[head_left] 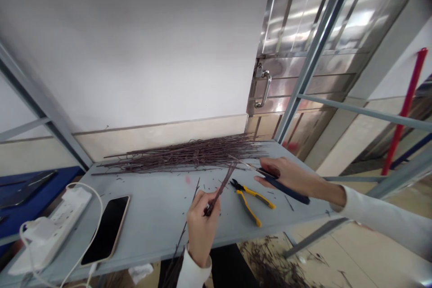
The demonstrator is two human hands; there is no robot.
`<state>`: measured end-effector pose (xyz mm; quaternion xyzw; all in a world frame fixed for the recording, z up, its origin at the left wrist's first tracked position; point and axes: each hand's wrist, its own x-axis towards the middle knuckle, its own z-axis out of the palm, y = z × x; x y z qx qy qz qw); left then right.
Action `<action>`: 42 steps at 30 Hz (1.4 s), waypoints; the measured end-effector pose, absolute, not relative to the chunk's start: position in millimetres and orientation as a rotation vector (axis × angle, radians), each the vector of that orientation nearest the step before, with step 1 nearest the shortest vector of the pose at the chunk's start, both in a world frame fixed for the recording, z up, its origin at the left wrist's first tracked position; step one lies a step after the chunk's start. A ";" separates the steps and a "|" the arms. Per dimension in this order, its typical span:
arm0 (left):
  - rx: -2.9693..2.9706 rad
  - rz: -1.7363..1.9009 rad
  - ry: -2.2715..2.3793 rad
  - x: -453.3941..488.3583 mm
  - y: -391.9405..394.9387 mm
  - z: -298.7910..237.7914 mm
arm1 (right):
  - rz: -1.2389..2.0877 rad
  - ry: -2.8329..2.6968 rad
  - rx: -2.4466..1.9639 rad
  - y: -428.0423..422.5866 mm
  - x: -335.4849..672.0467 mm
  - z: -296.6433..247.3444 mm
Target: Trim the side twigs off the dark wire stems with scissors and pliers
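Left fingers (200, 199) pinch a thin, knobbly dark twig (222, 186).

**All in white to the wrists**

The left sleeve (193, 273) is long and white, ending in a soft, slightly bunched cuff at the wrist. The right sleeve (381, 220) matches it, smooth along the forearm. The left hand (202, 229) and right hand (286, 177) are bare.

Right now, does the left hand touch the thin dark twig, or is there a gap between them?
Touching. The head view shows the left hand closed around the lower end of the thin dark twig, with the fingers wrapped on it.
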<state>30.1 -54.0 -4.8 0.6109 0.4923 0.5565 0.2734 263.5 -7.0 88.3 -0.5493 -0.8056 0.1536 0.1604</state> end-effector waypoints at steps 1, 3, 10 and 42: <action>1.642 1.499 1.320 29.3 -53.6 -3.9 | 0.436 -2.284 -1.570 -7.8 262.8 87.2; 1.641 1.494 1.309 27.6 -53.1 -1.8 | 0.440 -2.259 -1.564 -9.6 261.9 85.2; 1.528 1.429 1.270 21.8 -52.6 1.8 | 0.441 -2.290 -1.545 -10.4 263.5 80.3; 1.066 1.264 1.071 -0.9 -44.9 5.6 | 0.461 -2.300 -1.562 -16.4 277.0 52.5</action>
